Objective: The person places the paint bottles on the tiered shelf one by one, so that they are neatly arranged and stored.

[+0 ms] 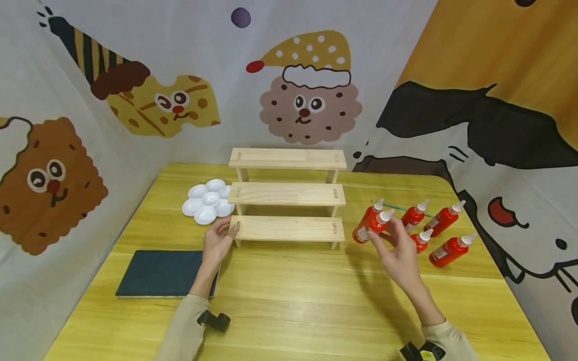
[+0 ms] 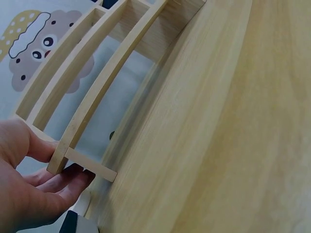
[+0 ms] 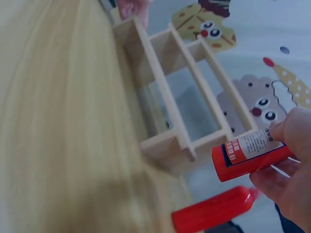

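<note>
A three-step wooden display stand [image 1: 287, 228] is in the middle of the table in the head view. My left hand [image 1: 219, 244] grips the left end of its lowest step, thumb above and fingers beneath, as the left wrist view [image 2: 34, 179] also shows. To the right, my right hand [image 1: 401, 256] holds a red squeeze bottle [image 1: 377, 225] with a white nozzle, raised off the table and slightly tilted. Its printed label [image 3: 255, 144] faces the right wrist camera. Several similar red bottles [image 1: 444, 219] stand around that hand; one [image 3: 211, 212] is just below the held bottle.
A white flower-shaped palette [image 1: 205, 214] lies left of the stand. Nearer on the left is a dark flat book or pad [image 1: 158, 273], partly under my left forearm. A thin green stick [image 1: 394, 206] lies behind the bottles. Cartoon-printed cloth [image 1: 189, 150] hangs around the table.
</note>
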{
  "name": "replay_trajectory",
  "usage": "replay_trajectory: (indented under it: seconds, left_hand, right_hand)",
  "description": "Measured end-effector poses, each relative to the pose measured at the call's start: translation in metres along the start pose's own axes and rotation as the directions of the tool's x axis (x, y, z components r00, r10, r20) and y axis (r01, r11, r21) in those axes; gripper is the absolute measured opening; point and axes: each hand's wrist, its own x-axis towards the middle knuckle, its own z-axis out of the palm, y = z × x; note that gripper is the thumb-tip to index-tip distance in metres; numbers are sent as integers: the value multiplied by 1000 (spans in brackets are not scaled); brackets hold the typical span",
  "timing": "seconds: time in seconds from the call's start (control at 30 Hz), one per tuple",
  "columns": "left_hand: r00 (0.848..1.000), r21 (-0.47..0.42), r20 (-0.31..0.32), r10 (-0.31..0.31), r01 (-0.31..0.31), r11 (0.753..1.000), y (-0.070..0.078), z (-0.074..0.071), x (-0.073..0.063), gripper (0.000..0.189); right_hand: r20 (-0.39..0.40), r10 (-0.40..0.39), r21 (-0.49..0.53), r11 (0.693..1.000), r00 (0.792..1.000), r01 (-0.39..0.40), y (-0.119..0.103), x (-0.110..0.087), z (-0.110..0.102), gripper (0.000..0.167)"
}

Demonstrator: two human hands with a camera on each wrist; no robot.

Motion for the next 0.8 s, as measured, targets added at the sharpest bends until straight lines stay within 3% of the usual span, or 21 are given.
replay_trajectory:
  seconds: [0.37, 0.57, 0.8]
  left_hand:
    - [1000, -13, -1, -7, 7, 1000, 1, 1, -1, 43]
    - [1000, -21, -8, -4, 3, 1000, 2, 2, -1, 41]
    - [1000, -28, 4, -10, 10, 1000, 1, 1, -2, 42]
  right_hand:
    - [31, -30, 71, 997, 999, 27, -31, 38, 8, 49]
    - [65, -73, 86, 994, 995, 67, -43, 64, 25, 48]
    - [133, -55, 143, 989, 990, 36, -56, 93, 50, 45]
